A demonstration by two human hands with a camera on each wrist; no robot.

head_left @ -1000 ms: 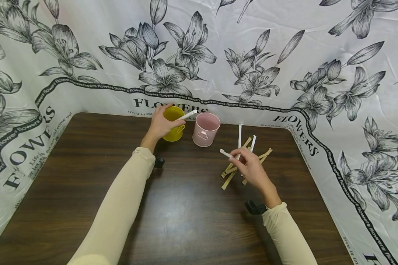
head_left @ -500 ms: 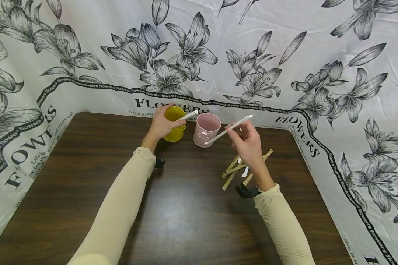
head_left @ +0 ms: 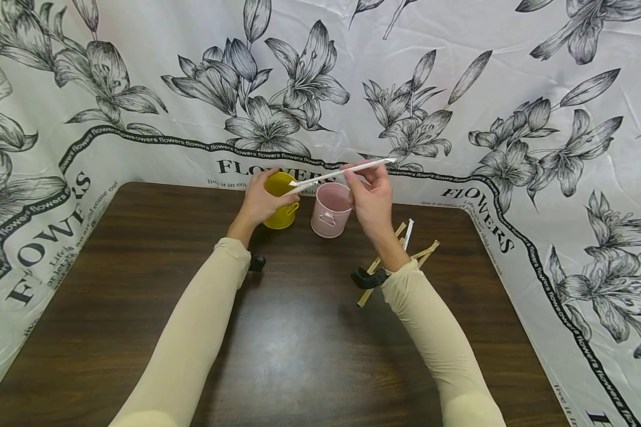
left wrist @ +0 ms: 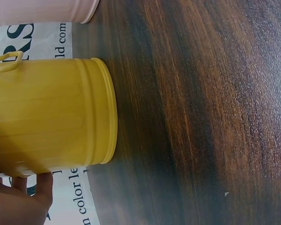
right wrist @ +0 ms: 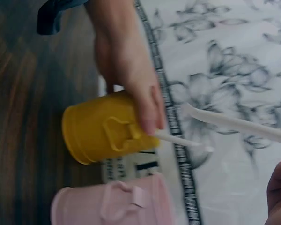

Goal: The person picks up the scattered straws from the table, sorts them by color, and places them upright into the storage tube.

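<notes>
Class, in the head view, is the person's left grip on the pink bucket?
No, the left grip is on the yellow bucket, beside the pink bucket.

Upright yellow bucket (head_left: pixel 279 218); tilted straw (right wrist: pixel 239 123)

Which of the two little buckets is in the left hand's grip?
The yellow bucket: the left hand holds it near its rim. The pink bucket stands apart from that hand, to the yellow one's right in the head view.
</notes>
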